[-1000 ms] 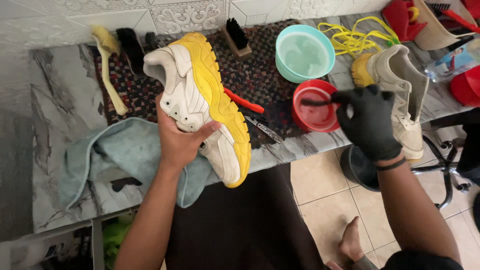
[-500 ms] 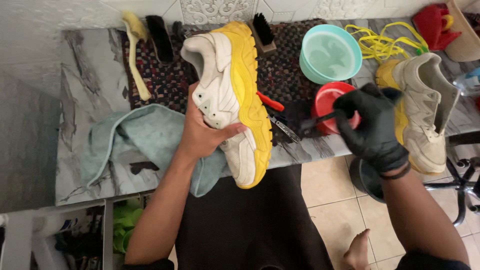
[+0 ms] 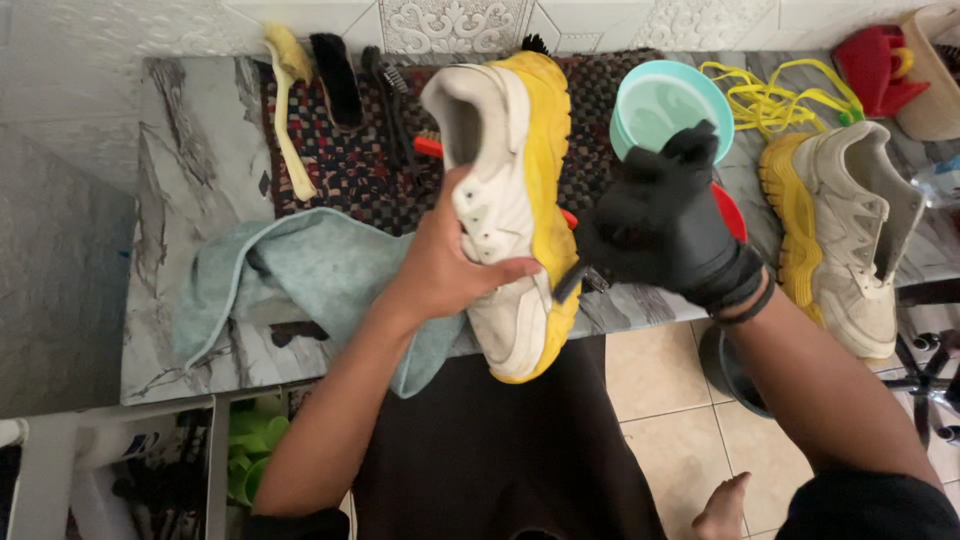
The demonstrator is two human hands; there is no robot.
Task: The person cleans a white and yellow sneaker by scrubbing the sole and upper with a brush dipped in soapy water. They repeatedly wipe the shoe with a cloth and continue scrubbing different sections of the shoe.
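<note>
Left hand (image 3: 455, 265): grips white sneaker (image 3: 505, 200), yellow sole at 3 o'clock | Right hand (image 3: 665, 225), black-gloved: closed on dark brush handle (image 3: 572, 281) | Teal cloth (image 3: 310, 275) at 9 o'clock

Setting: a small shoe-cleaning station, domestic or small-shop. Indicators: a marble-pattern counter (image 3: 190, 180) against a tiled wall (image 3: 455, 20); a woven mat (image 3: 350, 160) carrying brushes (image 3: 338, 75); two bowls, teal (image 3: 668, 100) and red (image 3: 728, 212); a cloth (image 3: 310, 270); removed yellow laces (image 3: 775, 100); a second sneaker (image 3: 850, 230) waiting. Floor: beige tile (image 3: 670, 420). Storage sits under the counter.
</note>
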